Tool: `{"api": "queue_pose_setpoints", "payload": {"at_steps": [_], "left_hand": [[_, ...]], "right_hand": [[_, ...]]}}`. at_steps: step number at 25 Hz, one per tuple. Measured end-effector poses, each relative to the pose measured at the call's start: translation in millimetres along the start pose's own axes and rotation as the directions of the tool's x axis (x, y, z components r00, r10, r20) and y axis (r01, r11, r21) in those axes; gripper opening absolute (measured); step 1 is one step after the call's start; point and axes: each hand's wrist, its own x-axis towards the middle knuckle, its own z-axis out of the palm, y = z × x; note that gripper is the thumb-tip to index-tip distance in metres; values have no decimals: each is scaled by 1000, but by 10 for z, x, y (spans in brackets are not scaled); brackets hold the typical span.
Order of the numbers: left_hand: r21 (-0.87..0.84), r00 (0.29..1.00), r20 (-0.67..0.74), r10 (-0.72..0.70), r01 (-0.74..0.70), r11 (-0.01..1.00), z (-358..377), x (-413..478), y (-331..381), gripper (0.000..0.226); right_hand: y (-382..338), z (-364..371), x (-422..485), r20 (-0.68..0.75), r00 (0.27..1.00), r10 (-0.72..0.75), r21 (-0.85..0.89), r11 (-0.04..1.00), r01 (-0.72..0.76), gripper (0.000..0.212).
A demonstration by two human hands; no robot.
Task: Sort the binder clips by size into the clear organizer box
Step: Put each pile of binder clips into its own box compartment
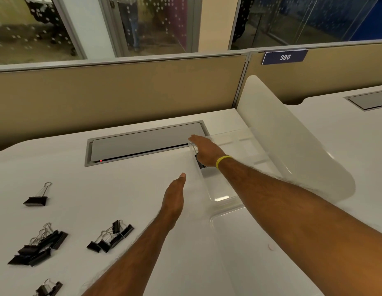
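Observation:
The clear organizer box [220, 198] stands on the white desk at centre right, under my right forearm. My right hand [205, 150] reaches palm down over its far left corner. A black binder clip [200, 163] with a wire handle shows just below that palm, inside the box; the fingers are hidden, so I cannot tell whether the hand holds it. My left hand [174, 197] is flat and empty beside the box's left wall. Loose black binder clips lie at the left: a single one [37, 198], a pile [39, 244], a smaller cluster [111, 237] and more at the bottom edge [48, 288].
A grey cable hatch [143, 142] is set into the desk behind the hands. A curved white divider panel [292, 146] rises right of the box. A tan partition wall [121, 92] closes the desk's back. A clear flat piece [228, 231], perhaps the lid, lies nearer me.

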Motion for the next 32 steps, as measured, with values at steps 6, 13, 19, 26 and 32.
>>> {"api": "queue_pose_setpoints", "payload": {"at_steps": [6,13,19,26,32], "left_hand": [[-4,999,-29,23,-23,1000,-33,-9,17,57],[-7,1000,-26,10,-10,1000,13,27,-4,58],[-10,999,-48,2,-2,1000,-15,111,-10,60],[-22,998,-60,-10,9,1000,-77,105,-29,59],[-39,998,-65,0,-3,999,-160,8,13,59]], "right_hand": [[85,176,47,-19,999,-28,-184,983,24,64],[145,112,159,-144,990,-11,-91,996,-2,38],[238,211,185,-200,979,27,-149,987,-57,19],[198,193,235,-124,992,40,-329,941,-79,26],[189,87,212,-108,991,77,-298,949,-106,29]]}}
